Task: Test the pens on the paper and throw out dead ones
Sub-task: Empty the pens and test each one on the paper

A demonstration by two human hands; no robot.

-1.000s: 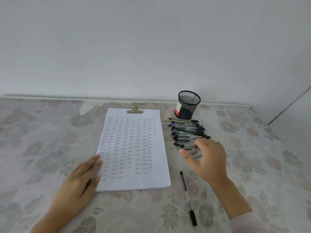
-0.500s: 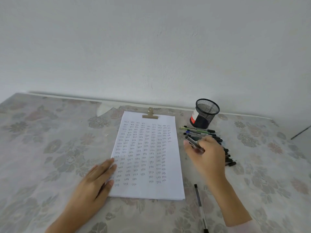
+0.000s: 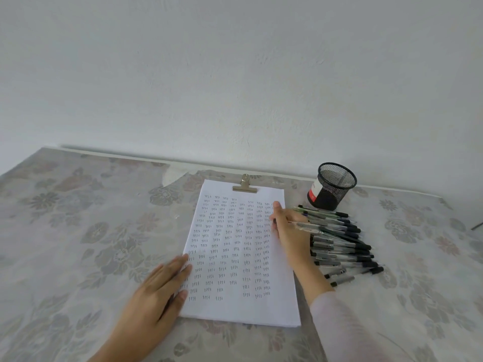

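Note:
A white stack of paper point(image 3: 235, 307) covered in rows of small handwritten words lies on the table, clipped at its top. My left hand point(image 3: 159, 286) lies flat on the paper's lower left edge. My right hand point(image 3: 288, 231) grips a clear pen point(image 3: 311, 226) over the paper's upper right edge, the pen's tail pointing right. A pile of several clear pens with black caps point(image 3: 345, 246) lies just right of the paper.
A black mesh pen cup point(image 3: 333, 186) with a red and white label stands at the back right, near the wall. A metal clip point(image 3: 245, 186) holds the paper's top. A floral tablecloth point(image 3: 78, 231) covers the table.
My right hand has lifted a pen out of the pile and carried it left to the paper's upper right edge. The view has shifted, and the lone pen near the front has left the frame.

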